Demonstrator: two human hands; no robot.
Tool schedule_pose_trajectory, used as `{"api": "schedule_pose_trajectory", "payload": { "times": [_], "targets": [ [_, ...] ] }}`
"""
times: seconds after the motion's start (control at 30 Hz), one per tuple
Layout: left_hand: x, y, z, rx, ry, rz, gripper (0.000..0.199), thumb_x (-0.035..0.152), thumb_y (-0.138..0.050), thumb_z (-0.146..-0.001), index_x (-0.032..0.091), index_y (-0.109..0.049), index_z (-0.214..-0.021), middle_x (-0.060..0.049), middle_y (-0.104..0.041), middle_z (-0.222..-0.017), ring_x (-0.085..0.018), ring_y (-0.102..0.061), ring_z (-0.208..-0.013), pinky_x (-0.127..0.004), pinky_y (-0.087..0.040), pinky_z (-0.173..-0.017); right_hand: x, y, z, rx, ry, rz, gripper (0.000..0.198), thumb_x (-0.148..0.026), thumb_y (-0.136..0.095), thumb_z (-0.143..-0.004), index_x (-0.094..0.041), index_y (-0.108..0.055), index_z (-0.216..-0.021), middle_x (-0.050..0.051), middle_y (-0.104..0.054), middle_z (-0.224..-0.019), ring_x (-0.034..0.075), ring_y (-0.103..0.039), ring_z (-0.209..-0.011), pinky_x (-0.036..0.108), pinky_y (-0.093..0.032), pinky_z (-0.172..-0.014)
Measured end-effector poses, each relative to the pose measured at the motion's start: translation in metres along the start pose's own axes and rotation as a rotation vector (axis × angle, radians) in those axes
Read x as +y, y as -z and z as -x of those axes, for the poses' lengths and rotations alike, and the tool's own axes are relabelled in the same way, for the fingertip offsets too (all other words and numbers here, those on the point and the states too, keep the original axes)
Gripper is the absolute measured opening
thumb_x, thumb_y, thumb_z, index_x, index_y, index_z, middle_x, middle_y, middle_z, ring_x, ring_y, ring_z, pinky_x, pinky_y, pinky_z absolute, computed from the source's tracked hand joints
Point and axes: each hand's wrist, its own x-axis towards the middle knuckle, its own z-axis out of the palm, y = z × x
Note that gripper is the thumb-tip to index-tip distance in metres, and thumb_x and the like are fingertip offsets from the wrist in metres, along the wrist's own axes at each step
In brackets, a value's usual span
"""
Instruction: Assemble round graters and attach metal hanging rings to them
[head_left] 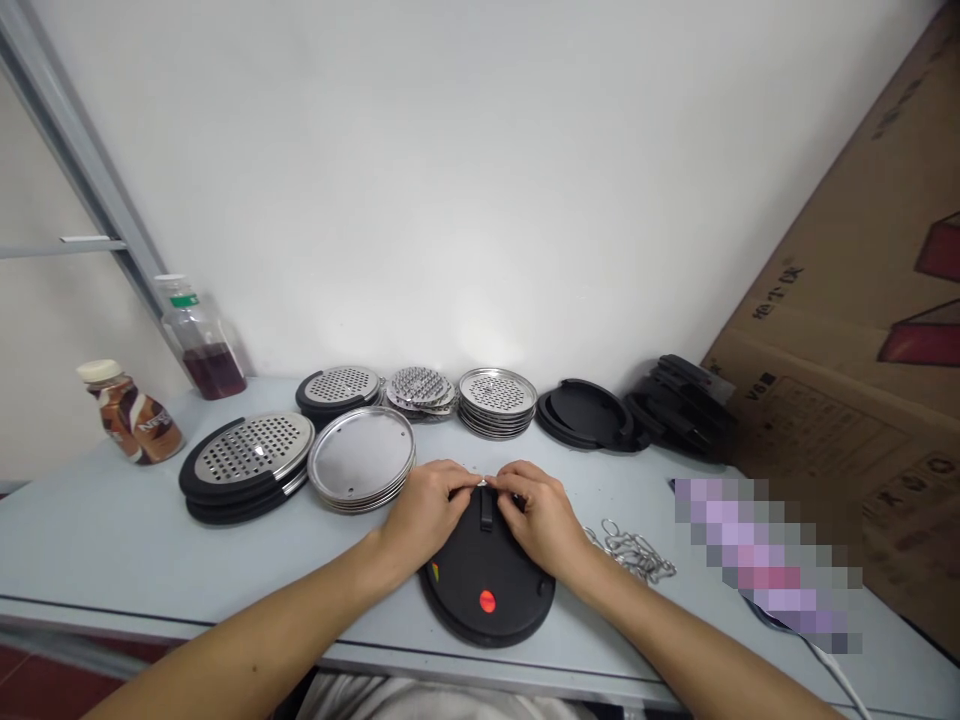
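Note:
A round black plastic disc (491, 565) lies in front of me near the table's front edge, with a red dot sticker (487, 601) and a small black tab (487, 508) near its far rim. At that rim both my hands pinch a small shiny metal piece (484, 482), mostly hidden by the fingertips; it may be a wire loop. My left hand (431, 505) comes in from the left and my right hand (541, 510) from the right, both closed and resting at the disc's edge. To the right sits a heap of metal wire loops (634, 552).
Along the wall stand stacks of perforated metal discs (496, 400), grater plates (420, 388), plain metal plates (361, 455), black-rimmed grater discs (247, 460) and black plastic parts (589, 412). Two bottles (139, 415) stand left. A blurred purple object (757, 560) and a large cardboard box (847, 400) are right.

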Motion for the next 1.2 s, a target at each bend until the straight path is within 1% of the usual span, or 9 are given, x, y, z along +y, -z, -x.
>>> {"api": "schedule_pose_trajectory", "payload": {
  "times": [0.1,0.3,0.53,0.6,0.77,0.93,1.07,1.2],
  "targets": [
    [0.0004,-0.0011,0.0008,0.002,-0.008,-0.039,0.029,0.006,-0.057,-0.083,0.024,-0.073,-0.098,-0.001,-0.072,-0.091,-0.015,-0.064,-0.084,-0.028,-0.049,-0.081,-0.0001,-0.0010,0.0000,0.019,0.001,0.020,0.029,-0.003,-0.051,-0.078,-0.020,-0.071,-0.089,0.005,-0.064,-0.085,0.019,-0.057,-0.083,0.032,-0.046,-0.077],
    [0.0039,-0.0040,0.0022,-0.024,-0.042,-0.175,0.025,0.006,-0.054,-0.086,0.019,-0.074,-0.093,-0.003,-0.070,-0.085,-0.016,-0.062,-0.081,-0.028,-0.049,-0.078,-0.0002,-0.0042,0.0003,0.072,0.011,0.058,0.021,-0.004,-0.054,-0.077,-0.019,-0.070,-0.080,0.004,-0.062,-0.078,0.020,-0.052,-0.081,0.032,-0.043,-0.074],
    [0.0067,-0.0043,0.0036,-0.065,-0.089,-0.286,0.026,0.004,-0.051,-0.087,0.017,-0.073,-0.091,-0.004,-0.069,-0.082,-0.017,-0.060,-0.080,-0.029,-0.049,-0.075,0.0011,-0.0075,-0.0009,0.068,0.021,0.060,0.020,-0.007,-0.053,-0.080,-0.019,-0.068,-0.072,0.004,-0.058,-0.072,0.019,-0.050,-0.077,0.031,-0.042,-0.071],
    [0.0055,-0.0048,0.0036,-0.068,-0.101,-0.287,0.026,0.004,-0.050,-0.087,0.017,-0.073,-0.092,-0.005,-0.069,-0.083,-0.017,-0.060,-0.080,-0.029,-0.049,-0.075,0.0014,-0.0082,-0.0009,0.067,0.019,0.065,0.020,-0.007,-0.052,-0.080,-0.018,-0.066,-0.071,0.004,-0.057,-0.072,0.019,-0.049,-0.077,0.031,-0.041,-0.071],
    [0.0037,-0.0074,0.0022,-0.081,-0.134,-0.229,0.027,0.005,-0.051,-0.087,0.019,-0.073,-0.095,-0.003,-0.071,-0.088,-0.017,-0.060,-0.083,-0.029,-0.050,-0.078,0.0018,-0.0088,-0.0006,0.105,-0.022,0.106,0.019,-0.001,-0.052,-0.071,-0.018,-0.061,-0.072,0.003,-0.055,-0.073,0.019,-0.049,-0.078,0.030,-0.040,-0.071],
    [0.0051,-0.0072,0.0007,-0.083,-0.133,-0.196,0.027,0.006,-0.050,-0.089,0.020,-0.072,-0.098,-0.003,-0.071,-0.092,-0.017,-0.060,-0.086,-0.030,-0.050,-0.080,0.0014,-0.0083,-0.0001,0.107,-0.035,0.118,0.018,-0.002,-0.051,-0.071,-0.018,-0.058,-0.072,0.003,-0.054,-0.072,0.019,-0.048,-0.077,0.030,-0.039,-0.070],
    [0.0054,-0.0058,0.0018,-0.058,-0.102,-0.142,0.027,0.007,-0.049,-0.089,0.021,-0.070,-0.099,-0.002,-0.071,-0.094,-0.016,-0.061,-0.088,-0.031,-0.049,-0.083,0.0000,-0.0073,-0.0004,0.101,-0.049,0.113,0.018,-0.001,-0.050,-0.071,-0.018,-0.058,-0.073,0.003,-0.056,-0.074,0.020,-0.049,-0.079,0.030,-0.039,-0.071],
    [0.0037,-0.0059,0.0036,-0.013,-0.027,-0.090,0.028,0.007,-0.053,-0.087,0.022,-0.066,-0.107,-0.002,-0.070,-0.098,-0.016,-0.062,-0.090,-0.031,-0.048,-0.084,-0.0013,-0.0058,-0.0004,0.101,-0.070,0.103,0.020,-0.001,-0.050,-0.071,-0.019,-0.059,-0.076,0.003,-0.058,-0.076,0.020,-0.049,-0.081,0.030,-0.040,-0.072]
  ]
}}
